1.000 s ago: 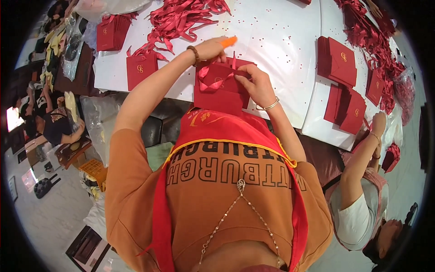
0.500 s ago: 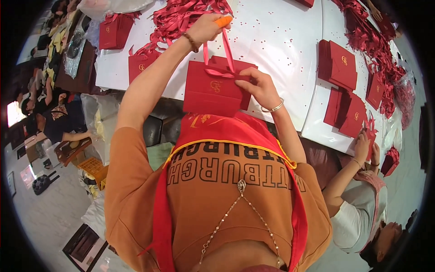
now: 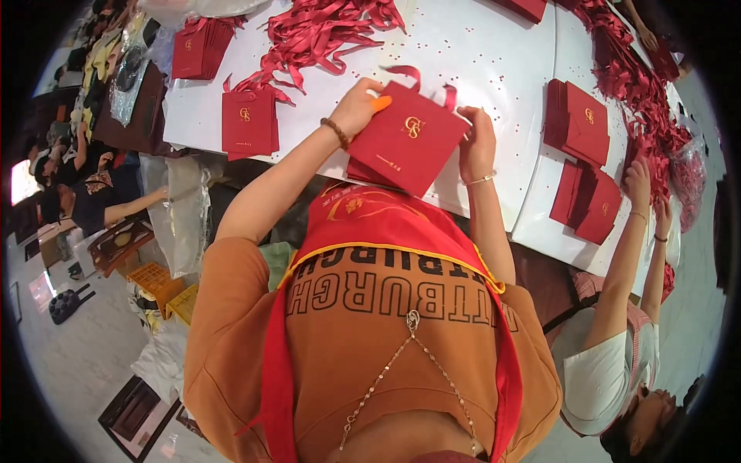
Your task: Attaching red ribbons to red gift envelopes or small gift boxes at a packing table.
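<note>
A red paper gift bag (image 3: pixel 413 143) with a gold emblem lies tilted between my hands, over the table's near edge. My left hand (image 3: pixel 361 110), with an orange cover on one finger, grips the bag's upper left side. At the opposite side, my right hand (image 3: pixel 478 145) has its fingers closed on the bag's upper right edge. Red ribbon handles (image 3: pixel 450 96) stick up from the top of the bag. Another red bag (image 3: pixel 367 171) peeks out beneath it, mostly hidden.
A red ribbon heap (image 3: pixel 332 35) covers the white table (image 3: pixel 494 108) ahead. Left are a standing red bag (image 3: pixel 248 123) and a bag stack (image 3: pixel 202 50). More bags (image 3: pixel 577 119) sit right, where a co-worker's hand (image 3: pixel 639 181) touches another ribbon heap (image 3: pixel 637 100).
My left hand has come down from the raised ribbon to the bag's side. My right hand has shifted to its right edge. The bag has turned, and the co-worker's hands have reached farther forward.
</note>
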`<state>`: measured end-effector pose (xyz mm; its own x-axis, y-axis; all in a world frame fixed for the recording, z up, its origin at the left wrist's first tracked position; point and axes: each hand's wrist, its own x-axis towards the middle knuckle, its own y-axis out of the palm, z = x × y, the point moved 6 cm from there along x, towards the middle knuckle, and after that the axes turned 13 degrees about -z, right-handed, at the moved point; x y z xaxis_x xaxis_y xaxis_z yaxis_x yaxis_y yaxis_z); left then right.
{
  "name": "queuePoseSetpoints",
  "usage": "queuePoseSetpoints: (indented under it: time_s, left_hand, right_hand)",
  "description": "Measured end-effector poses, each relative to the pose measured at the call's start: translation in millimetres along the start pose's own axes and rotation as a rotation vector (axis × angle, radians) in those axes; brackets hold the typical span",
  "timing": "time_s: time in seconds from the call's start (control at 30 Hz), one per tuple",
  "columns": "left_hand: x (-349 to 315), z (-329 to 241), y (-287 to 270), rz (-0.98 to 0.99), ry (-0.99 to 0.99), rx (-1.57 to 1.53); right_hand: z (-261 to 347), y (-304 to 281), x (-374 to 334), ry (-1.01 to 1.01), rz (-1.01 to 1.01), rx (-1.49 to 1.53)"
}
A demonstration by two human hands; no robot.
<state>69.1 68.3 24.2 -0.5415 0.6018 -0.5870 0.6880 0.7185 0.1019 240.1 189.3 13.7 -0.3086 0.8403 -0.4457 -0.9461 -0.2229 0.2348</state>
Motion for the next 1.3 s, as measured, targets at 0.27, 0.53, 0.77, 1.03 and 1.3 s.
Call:
queuePoseSetpoints:
  time_s: [0.27,0.53,0.77,1.03,1.3]
  left_hand:
    - [67.5,-56.2,-43.4,-0.496,0.938,1.061]
    - [107.0,-40.5,-55.4,-0.546,0.736,1.4]
    - [36.2,14.2,-96.6,-0.35,0.72,1.139]
    - [-6.6,-5.7,-75.9,-0.469,0.919,1.246]
    - [21.8,-4.5,-75.3,-0.407,0.971,1.113]
  right_hand:
    - [-17.6,6.3,-13.1,-0.164,0.155,-0.368]
    - [33.3,45.8,-52.6,-0.944,0.133,-0.67]
    - [25.2,70.5,-47.6,-1.123,0.333,-0.744]
    - [20.0,77.2,-36.5,-1.143,0.39,-0.809]
    - [5.3,81.3,-25.9,-1.053,0.353,-0.95]
